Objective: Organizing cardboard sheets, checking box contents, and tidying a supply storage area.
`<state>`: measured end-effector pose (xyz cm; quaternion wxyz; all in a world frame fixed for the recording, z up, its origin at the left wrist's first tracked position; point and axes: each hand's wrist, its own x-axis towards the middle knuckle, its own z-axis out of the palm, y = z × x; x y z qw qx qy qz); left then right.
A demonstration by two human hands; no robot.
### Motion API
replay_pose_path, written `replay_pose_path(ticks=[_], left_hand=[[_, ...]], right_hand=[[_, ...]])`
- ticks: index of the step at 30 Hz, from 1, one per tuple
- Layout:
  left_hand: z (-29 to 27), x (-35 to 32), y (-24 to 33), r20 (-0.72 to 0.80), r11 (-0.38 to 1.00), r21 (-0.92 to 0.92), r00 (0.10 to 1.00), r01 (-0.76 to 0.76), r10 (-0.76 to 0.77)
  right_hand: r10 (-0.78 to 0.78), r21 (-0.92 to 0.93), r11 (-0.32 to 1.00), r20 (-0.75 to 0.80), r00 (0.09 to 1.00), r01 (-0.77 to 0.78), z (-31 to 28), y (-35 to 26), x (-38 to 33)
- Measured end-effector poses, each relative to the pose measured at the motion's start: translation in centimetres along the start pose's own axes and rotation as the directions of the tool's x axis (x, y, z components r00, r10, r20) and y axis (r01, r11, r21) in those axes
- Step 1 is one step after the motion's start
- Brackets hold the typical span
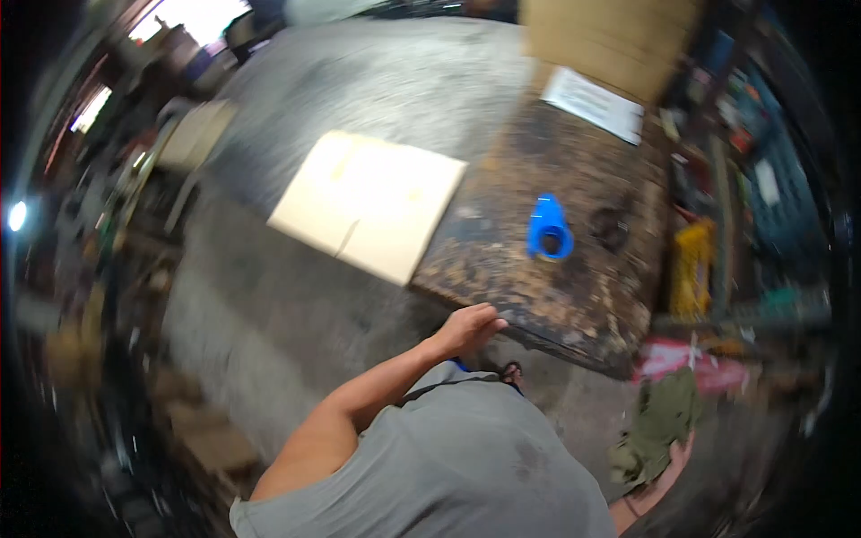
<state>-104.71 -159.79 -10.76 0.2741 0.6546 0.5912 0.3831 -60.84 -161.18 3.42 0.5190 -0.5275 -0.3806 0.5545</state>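
Observation:
My left hand (471, 329) is at the front edge of a worn wooden table (502, 255), its fingers curled together. Whether it grips the edge or something small is hidden. Low on the right, my right hand (680, 459) holds a crumpled olive-green cloth (662, 414), which hangs out beside my body. A blue tape dispenser (549, 226) lies on the tabletop ahead of my left hand. Left of it, a flat pale cardboard sheet (368, 199) with a short slit juts past the table's corner.
A white printed paper (592, 105) lies at the table's far right, before an upright brown cardboard piece (610, 40). On the right stand a yellow object (692, 267) and a pink plastic bag (713, 366). A chair-like object (193, 134) is at the left, above the concrete floor (242, 314).

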Motion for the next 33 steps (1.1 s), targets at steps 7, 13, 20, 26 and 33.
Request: replay_pose_path(ticks=[7,13,20,26,33], left_hand=[[-3.8,-11.8,-1.4,-0.062,0.934,0.197,0.954,0.3,-0.293],[-9.0,-19.2,-6.8,-0.295,0.879,0.105,0.858,0.465,-0.419],[-18.7,-29.6,-13.6,-0.48,0.784,-0.065,0.669,0.617,-0.567],[-27.2,-34.4,-20.6,-0.644,0.705,-0.32,0.401,0.633,-0.652],[-35.8,-27.4,-27.2,-0.485,0.52,-0.64,0.227,0.566,-0.844]], right_hand=[[0.026,0.217,0.966,0.461,0.887,-0.141,17.9,4.0,5.6],[-0.257,0.173,0.965,0.489,0.833,0.195,34.6,4.9,2.7],[-0.079,-0.675,0.369,0.662,0.745,0.639,51.5,19.8,2.6],[-0.015,-0.778,0.135,0.617,0.787,0.613,55.3,28.6,2.6],[0.05,-0.807,0.295,0.547,0.835,0.511,61.6,29.6,5.4]])
